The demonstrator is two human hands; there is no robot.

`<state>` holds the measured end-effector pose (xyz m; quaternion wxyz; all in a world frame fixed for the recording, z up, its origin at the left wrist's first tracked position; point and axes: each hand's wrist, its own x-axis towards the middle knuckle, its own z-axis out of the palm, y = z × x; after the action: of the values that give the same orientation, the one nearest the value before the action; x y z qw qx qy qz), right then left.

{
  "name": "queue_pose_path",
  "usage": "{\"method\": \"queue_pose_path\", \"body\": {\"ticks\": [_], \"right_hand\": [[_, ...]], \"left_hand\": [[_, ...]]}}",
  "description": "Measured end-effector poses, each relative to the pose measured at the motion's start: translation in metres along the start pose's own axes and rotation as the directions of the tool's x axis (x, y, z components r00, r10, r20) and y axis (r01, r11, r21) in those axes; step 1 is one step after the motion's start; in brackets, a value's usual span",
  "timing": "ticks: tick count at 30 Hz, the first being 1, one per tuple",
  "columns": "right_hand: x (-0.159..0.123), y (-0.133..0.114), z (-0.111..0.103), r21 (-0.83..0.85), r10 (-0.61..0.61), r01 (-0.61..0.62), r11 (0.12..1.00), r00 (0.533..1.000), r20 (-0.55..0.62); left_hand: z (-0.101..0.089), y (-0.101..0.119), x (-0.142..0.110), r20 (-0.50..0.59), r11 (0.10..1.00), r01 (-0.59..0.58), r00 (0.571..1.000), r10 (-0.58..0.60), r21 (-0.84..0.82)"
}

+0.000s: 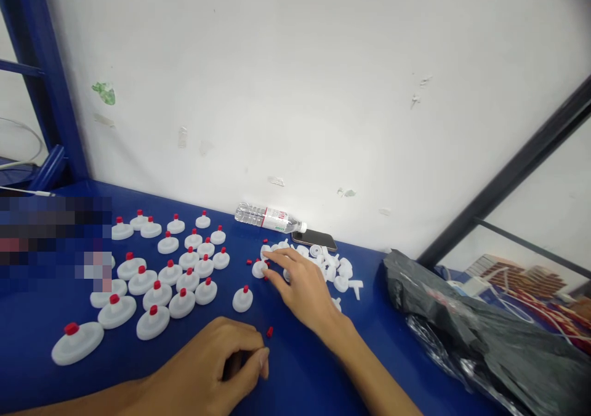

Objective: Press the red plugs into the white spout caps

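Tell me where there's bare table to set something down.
Bare blue table shows between the right forearm and black bag; another patch separates that forearm from the left hand. Crowded: the left side with red-capped lids, and around the right hand with white parts.

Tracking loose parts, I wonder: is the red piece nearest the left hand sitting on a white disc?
No, that red piece lies on the blue tabletop, beside the left hand.

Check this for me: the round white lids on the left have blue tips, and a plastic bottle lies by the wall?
Only the color is wrong: the head view shows red tips on those round white lids, not blue.
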<state>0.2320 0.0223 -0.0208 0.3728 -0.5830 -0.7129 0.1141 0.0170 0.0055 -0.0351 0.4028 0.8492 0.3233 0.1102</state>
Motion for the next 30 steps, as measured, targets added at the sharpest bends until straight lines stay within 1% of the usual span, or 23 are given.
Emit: {"method": "queue_pose_path", "body": {"ticks": [3, 6, 8, 11, 12, 14, 15, 16, 17, 18, 19, 20, 21, 22, 26, 30], "right_hand": [[-0.001, 0.0, 0.011, -0.027, -0.028, 0.029, 0.999, 0.999, 0.038], [0.001, -0.002, 0.019, -0.004, -0.004, 0.004, 1.0, 1.0, 0.012], [0.003, -0.003, 0.018, 0.041, 0.039, -0.039, 0.998, 0.999, -0.016], [0.005, -0.006, 0.004, 0.15, 0.122, -0.116, 0.982, 0.992, -0.032], [0.006, -0.007, -0.005, 0.191, 0.144, -0.136, 0.972, 0.989, -0.028], [0.007, -0.01, -0.024, 0.273, 0.157, -0.154, 0.95, 0.988, 0.011], [0.007, -0.012, -0.034, 0.315, 0.148, -0.16, 0.935, 0.987, 0.06], [0.006, -0.015, -0.042, 0.376, 0.122, -0.175, 0.91, 0.979, 0.16], [0.005, -0.017, -0.048, 0.446, 0.084, -0.218, 0.868, 0.95, 0.301], [0.004, -0.02, -0.052, 0.492, 0.04, -0.264, 0.83, 0.907, 0.419], [0.002, -0.023, -0.054, 0.518, -0.003, -0.307, 0.798, 0.858, 0.513], [0.001, -0.025, -0.054, 0.527, -0.034, -0.336, 0.781, 0.819, 0.572], [-0.001, -0.028, -0.052, 0.524, -0.049, -0.342, 0.78, 0.802, 0.596], [-0.002, -0.029, -0.05, 0.519, -0.053, -0.334, 0.787, 0.801, 0.596], [-0.002, -0.03, -0.046, 0.493, -0.044, -0.273, 0.826, 0.842, 0.538], [0.001, -0.024, -0.048, 0.42, 0.014, -0.26, 0.869, 0.863, 0.505]], "left_hand": [[0.0, 0.001, 0.0, -0.012, 1.0, -0.009, 1.0, 0.009, -0.008], [0.0, 0.003, -0.001, -0.016, 1.0, -0.011, 1.0, 0.011, -0.005], [0.0, 0.005, -0.002, -0.032, 1.0, 0.005, 0.999, -0.005, -0.004], [-0.001, 0.009, -0.003, -0.039, 0.999, 0.036, 0.999, -0.036, -0.018], [-0.001, 0.01, -0.004, -0.032, 0.999, 0.044, 0.998, -0.045, -0.026], [-0.002, 0.013, -0.005, -0.056, 0.995, 0.084, 0.995, -0.087, -0.053], [-0.003, 0.015, -0.006, -0.079, 0.992, 0.106, 0.991, -0.111, -0.071], [-0.004, 0.017, -0.006, -0.097, 0.988, 0.12, 0.987, -0.129, -0.096], [-0.005, 0.02, -0.006, -0.105, 0.984, 0.125, 0.985, -0.139, -0.13], [-0.006, 0.022, -0.006, -0.101, 0.979, 0.118, 0.986, -0.136, -0.164], [-0.008, 0.025, -0.006, -0.081, 0.977, 0.097, 0.99, -0.114, -0.191], [-0.009, 0.027, -0.006, -0.059, 0.974, 0.071, 0.995, -0.086, -0.216], [-0.01, 0.028, -0.005, -0.044, 0.969, 0.051, 0.997, -0.063, -0.241], [-0.011, 0.029, -0.005, -0.036, 0.965, 0.036, 0.998, -0.047, -0.261], [-0.011, 0.024, -0.003, -0.035, 0.959, 0.003, 0.999, -0.013, -0.283], [-0.007, 0.013, -0.007, -0.074, 0.981, -0.038, 0.997, 0.024, -0.191]]}}
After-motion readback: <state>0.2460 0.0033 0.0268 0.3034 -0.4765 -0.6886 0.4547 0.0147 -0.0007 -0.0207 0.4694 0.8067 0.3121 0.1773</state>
